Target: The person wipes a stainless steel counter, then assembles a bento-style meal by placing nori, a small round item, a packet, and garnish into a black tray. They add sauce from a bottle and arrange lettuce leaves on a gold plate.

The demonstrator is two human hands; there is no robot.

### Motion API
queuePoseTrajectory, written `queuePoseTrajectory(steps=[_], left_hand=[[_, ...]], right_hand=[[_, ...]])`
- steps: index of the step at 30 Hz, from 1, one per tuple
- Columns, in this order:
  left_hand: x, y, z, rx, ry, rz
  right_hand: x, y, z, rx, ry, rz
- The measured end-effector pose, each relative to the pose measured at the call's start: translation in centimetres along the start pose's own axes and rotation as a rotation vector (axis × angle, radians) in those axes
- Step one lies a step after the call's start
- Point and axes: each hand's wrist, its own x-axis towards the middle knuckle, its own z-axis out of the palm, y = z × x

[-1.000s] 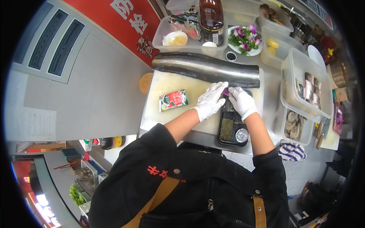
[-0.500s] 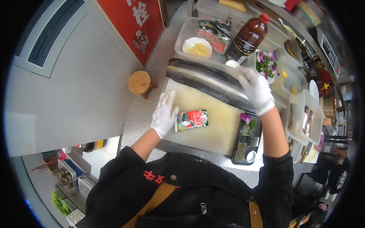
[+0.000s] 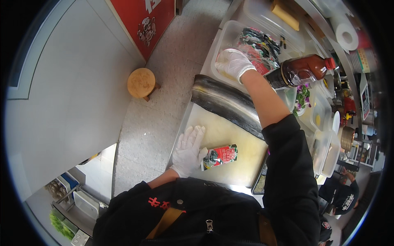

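My left hand [image 3: 188, 151], in a white glove, lies flat with fingers stretched on the pale cutting board [image 3: 230, 133]. Its thumb reaches the edge of a small red, green and white packet [image 3: 220, 156]. Farther off, my gloved right hand [image 3: 234, 64] is lowered into a clear plastic tub [image 3: 221, 40], its fingers curled over the place of a bowl; what they grip is hidden. Beside that hand are several dark and red printed packets [image 3: 258, 45]. A long dark slab [image 3: 225, 100] with a pale, glossy band lies across the board's far side.
A large brown bottle with a red cap [image 3: 301, 71] leans right of the tub. Purple flowers [image 3: 303, 98] and clear containers [image 3: 326, 153] line the right side. Part of a black tray [image 3: 258, 184] shows beside my right sleeve. A wooden stool [image 3: 141, 83] stands left; another person [image 3: 342, 192] is far right.
My right hand has moved from above the dark slab's right end, away and left, into the tub. My left hand stays on the board by the packet. The whole view has shifted.
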Motion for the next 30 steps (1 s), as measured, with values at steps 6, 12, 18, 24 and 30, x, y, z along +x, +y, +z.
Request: queuePoseTrajectory(steps=[6, 12, 18, 24, 30], left_hand=[[0.3, -0.4, -0.1, 0.018, -0.030, 0.008], [0.6, -0.5, 0.1, 0.047, -0.084, 0.033], [0.5, -0.6, 0.3, 0.077, -0.071, 0.050], [0.5, -0.4, 0.1, 0.087, -0.086, 0.035], [0.4, -0.4, 0.1, 0.081, -0.102, 0.025]], right_hand=[[-1.8, 2.1, -0.2, -0.063, 0.212, 0.038], [-3.8, 2.6, -1.1, -0.242, 0.134, 0.470], [-4.9, 1.3, -0.4, 0.233, 0.210, -0.212], [-3.7, 2.2, -1.5, -0.247, -0.067, 0.127], [-2.4, 1.2, 0.0, 0.073, 0.183, 0.029]])
